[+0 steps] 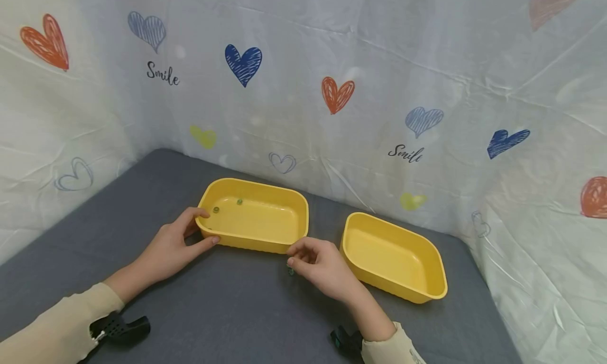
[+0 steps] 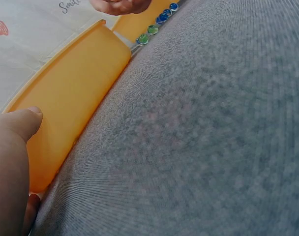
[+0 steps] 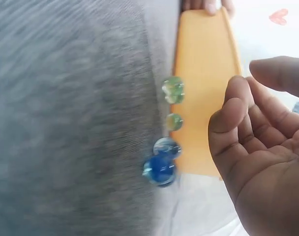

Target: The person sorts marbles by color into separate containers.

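Note:
My left hand (image 1: 168, 248) grips the left end of the left yellow bin (image 1: 258, 245), its thumb (image 2: 31, 120) against the outer wall. Inside that bin lie small greenish marbles (image 1: 239, 202), near its left end. By the bin's right front corner is my right hand (image 1: 327, 266), fingers loosely bent and thumb apart, with nothing visible between them. Green marbles (image 3: 174, 90) and blue marbles (image 3: 161, 169) rest on the cloth beside my right hand; in the head view it mostly hides them.
A second yellow bin (image 1: 393, 286) stands to the right, with no marbles visible inside. Grey cloth (image 1: 227, 306) covers the table. Behind it hangs a pale curtain (image 1: 294, 48) printed with hearts. Black wrist straps (image 1: 125, 330) are on both arms.

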`<act>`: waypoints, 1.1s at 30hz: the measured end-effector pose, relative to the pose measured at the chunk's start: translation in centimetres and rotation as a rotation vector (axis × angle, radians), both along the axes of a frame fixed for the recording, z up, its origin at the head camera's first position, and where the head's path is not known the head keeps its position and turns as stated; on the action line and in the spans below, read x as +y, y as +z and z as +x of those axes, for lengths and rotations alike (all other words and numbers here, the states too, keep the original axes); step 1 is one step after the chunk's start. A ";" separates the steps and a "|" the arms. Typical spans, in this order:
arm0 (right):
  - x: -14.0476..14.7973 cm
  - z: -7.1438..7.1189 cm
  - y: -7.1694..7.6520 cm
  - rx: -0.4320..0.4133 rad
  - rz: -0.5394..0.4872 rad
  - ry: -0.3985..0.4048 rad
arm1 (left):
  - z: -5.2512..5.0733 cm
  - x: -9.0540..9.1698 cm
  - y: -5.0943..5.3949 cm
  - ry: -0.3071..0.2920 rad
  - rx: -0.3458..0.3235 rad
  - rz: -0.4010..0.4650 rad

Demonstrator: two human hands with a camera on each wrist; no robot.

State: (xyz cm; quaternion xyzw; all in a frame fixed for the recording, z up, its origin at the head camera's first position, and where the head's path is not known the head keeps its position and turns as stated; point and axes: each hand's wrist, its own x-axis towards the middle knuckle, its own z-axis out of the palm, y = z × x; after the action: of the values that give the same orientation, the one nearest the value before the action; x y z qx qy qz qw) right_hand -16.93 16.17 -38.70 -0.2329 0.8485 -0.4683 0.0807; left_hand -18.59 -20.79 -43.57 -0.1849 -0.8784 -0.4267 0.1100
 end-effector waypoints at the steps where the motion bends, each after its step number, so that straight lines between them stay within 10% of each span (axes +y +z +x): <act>1: 0.0 0.0 -0.2 0.001 0.012 0.001 | 0.0 0.0 0.0 -0.001 0.001 0.002; 33: 0.1 -0.5 -1.3 0.018 0.232 0.107 | 0.0 -0.1 -0.1 -0.001 0.014 -0.003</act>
State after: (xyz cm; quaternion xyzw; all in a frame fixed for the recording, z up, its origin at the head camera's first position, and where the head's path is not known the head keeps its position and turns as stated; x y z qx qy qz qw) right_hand -17.45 16.28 -39.97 -0.2712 0.8840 -0.3599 0.1242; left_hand -18.62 -20.90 -43.68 -0.1883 -0.8781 -0.4243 0.1160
